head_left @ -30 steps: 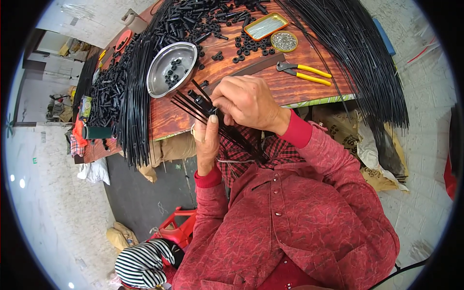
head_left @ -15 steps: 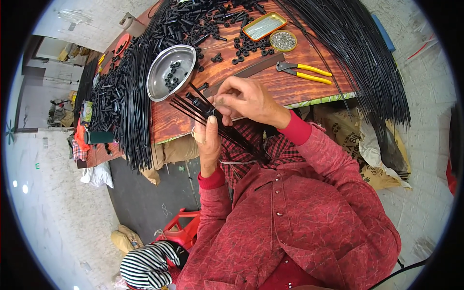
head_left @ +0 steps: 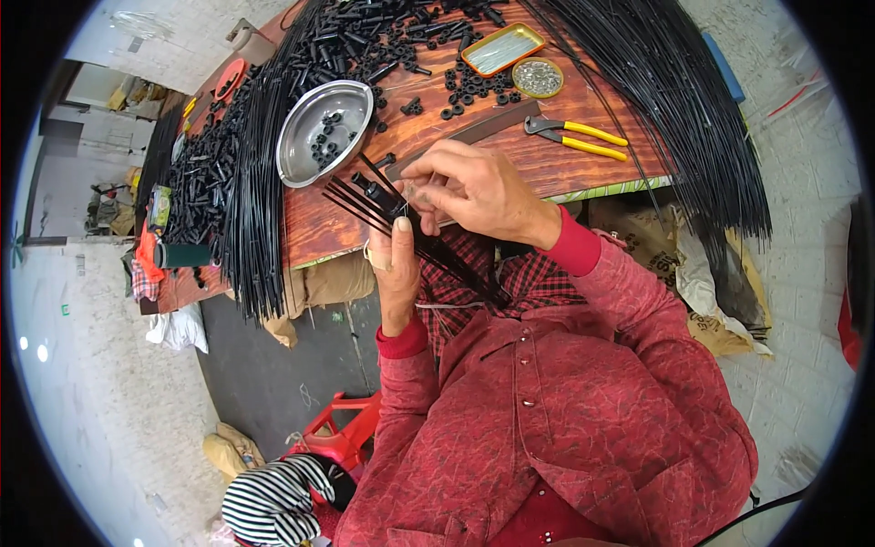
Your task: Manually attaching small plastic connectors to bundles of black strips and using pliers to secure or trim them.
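The bundle of black rods slants from above the lap up toward the metal bowl at the desk edge, its near-side upper part gripped by the left hand, fingers closed around it and thumb up. The right hand sits just beside it on the far right, fingers pinching what looks like a thin pale strand (too fine to tell exactly) beside the left thumb.
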The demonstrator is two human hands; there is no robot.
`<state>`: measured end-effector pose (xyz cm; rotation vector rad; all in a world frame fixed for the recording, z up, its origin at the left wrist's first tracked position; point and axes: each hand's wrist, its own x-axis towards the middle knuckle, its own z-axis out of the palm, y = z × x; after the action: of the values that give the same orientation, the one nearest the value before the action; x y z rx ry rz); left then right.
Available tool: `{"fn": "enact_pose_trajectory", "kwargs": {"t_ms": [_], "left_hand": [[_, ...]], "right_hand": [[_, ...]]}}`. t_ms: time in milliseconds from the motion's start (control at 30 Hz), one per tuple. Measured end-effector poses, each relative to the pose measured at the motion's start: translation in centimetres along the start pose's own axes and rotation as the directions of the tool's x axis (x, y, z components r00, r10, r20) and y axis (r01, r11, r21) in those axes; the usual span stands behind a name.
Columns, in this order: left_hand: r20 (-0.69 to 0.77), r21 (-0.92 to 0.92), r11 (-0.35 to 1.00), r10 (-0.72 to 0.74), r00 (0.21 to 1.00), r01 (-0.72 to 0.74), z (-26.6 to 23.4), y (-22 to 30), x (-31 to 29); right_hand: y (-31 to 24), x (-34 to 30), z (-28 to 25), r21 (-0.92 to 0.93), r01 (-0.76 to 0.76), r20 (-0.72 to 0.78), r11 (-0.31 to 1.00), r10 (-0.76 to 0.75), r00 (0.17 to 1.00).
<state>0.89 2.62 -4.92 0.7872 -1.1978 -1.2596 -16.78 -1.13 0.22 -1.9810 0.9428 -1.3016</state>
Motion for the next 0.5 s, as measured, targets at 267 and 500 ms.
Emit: {"fn": "enact_pose_trajectory", "kwargs": {"t_ms": [267,500], "left_hand": [[-0.122,0.122,0.99,0.079,0.989,-0.064,-0.5,-0.4,-0.2],[-0.081,0.146,0.989,0.044,0.996,-0.032,0.2,0.4,-0.4]], "right_hand": [[-1.4,-1.4,1.0,0.153,-0.028,-0.002,0.988,0.028,1.0],[-1.8,-1.7,-0.1,0.145,0.051,0.114,0.988,-0.068,0.991]]}}
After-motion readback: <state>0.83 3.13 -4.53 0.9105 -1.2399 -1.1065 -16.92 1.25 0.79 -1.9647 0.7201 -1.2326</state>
